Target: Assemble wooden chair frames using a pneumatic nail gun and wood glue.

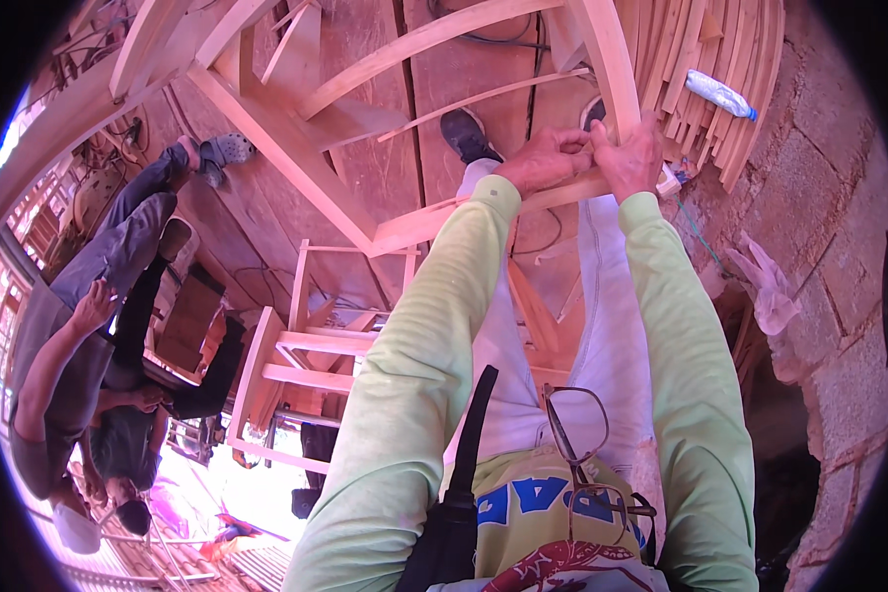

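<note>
Both my hands are together at a corner of a pale wooden frame (pixel 296 148), where a curved upright piece (pixel 607 64) meets a lower rail (pixel 562 190). My left hand (pixel 543 161) rests over the rail with bent fingers pinched toward the joint; anything small between them is hidden. Beside it, my right hand (pixel 628 160) is closed round the corner at the foot of the curved piece. The fingertips of the two hands nearly meet there. One long slat of the frame runs from the corner toward the left.
Stacked wooden strips (pixel 701 59) lie at the far right, with a plastic bottle (pixel 720 95) on them. A block wall (pixel 819 207) bounds the right side. Another wooden frame (pixel 306 357) stands left of my legs. People (pixel 89 326) are at the left. Eyeglasses (pixel 577 424) hang at my chest.
</note>
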`<state>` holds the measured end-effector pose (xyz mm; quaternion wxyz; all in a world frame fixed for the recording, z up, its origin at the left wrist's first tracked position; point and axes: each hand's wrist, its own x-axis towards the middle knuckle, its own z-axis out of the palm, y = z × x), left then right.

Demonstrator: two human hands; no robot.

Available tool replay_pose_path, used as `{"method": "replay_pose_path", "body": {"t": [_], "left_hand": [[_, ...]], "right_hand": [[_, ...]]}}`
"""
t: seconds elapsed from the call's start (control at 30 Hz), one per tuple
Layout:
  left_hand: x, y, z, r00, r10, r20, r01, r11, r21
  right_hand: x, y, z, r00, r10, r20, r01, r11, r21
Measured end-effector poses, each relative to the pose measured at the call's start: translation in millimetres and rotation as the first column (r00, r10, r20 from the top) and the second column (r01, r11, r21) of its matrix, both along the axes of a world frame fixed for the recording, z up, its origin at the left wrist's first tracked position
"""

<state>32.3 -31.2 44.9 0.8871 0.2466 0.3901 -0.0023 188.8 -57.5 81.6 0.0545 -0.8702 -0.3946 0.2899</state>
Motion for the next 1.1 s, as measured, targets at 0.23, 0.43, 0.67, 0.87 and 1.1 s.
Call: {"method": "replay_pose_path", "body": {"t": [0.23,0.43,0.67,0.87,1.1], "left_hand": [[0,-4,-7,0.999,-0.005,0.038,0.005,1.0,0.011],[6,0,-27,0.987,0.035,0.154,-0.036,0.999,0.002],[14,-1,-16,0.978,0.108,0.176,-0.087,0.988,-0.125],[8,-7,-22,0.974,0.149,0.172,-0.123,0.981,-0.152],[11,-3,-4,0.981,0.17,0.098,-0.159,0.981,-0.11]], "right_hand": [[-1,-2,0,1.0,-0.021,-0.007,0.021,1.0,0.006],[-3,-1,0,0.999,-0.014,-0.033,0.015,1.0,0.027],[3,-5,1,1.0,-0.028,-0.005,0.028,0.999,-0.017],[-5,-2,2,1.0,-0.028,-0.007,0.028,1.0,0.009],[-2,-3,-4,1.0,0.011,0.001,-0.011,0.998,0.058]]}}
